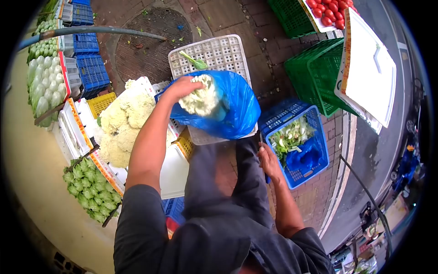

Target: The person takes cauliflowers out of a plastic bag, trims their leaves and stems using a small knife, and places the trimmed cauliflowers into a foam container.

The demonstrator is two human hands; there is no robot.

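A cauliflower head [200,97] is gripped from its left side by my left hand [185,88], over the blue plastic bag [239,107]. That bag lies on an upturned white plastic crate [219,49], where a loose green leaf stalk [195,61] also rests. Low beside the blue crate [295,181], my right hand [269,160] is closed around a thin tool; a dark tip and a blue end show, but the fingers cover most of it. Leafy trimmings [292,137] and blue plastic are inside the blue crate.
Piled cauliflowers [125,121] are at the left, near green leafy heads [91,189] and pale long vegetables [47,84]. Green crates [315,75], a white foam lid [369,68] and tomatoes [329,11] stand at the upper right. A hooked pole [105,30] crosses the upper left.
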